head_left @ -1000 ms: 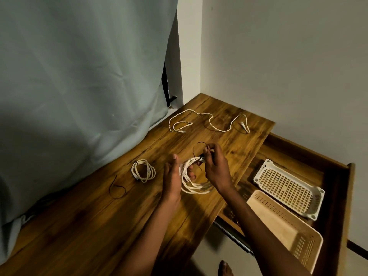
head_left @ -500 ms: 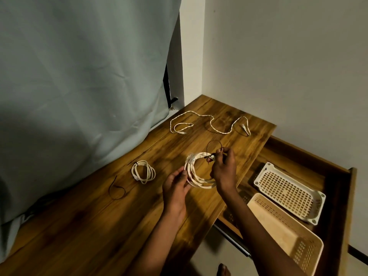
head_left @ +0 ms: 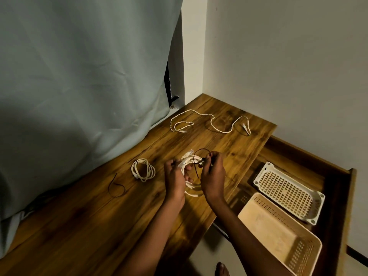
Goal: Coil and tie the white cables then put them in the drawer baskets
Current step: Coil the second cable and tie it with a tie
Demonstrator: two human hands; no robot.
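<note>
My left hand grips a coiled white cable held above the wooden desk. My right hand pinches a thin black tie that loops over the coil's top. A second white cable, coiled, lies on the desk left of my hands. A third white cable lies uncoiled near the far corner. In the open drawer on the right stand a white basket and a beige basket, both with nothing visible inside.
A loose black tie lies on the desk at the left. A pale curtain hangs along the desk's left side. White walls close the far corner. A foot shows on the floor below the desk edge.
My left hand has moved up from the coil's lower edge to grip its left side. The coil's plug ends now stick up at the top, and the black tie loop arches higher.
</note>
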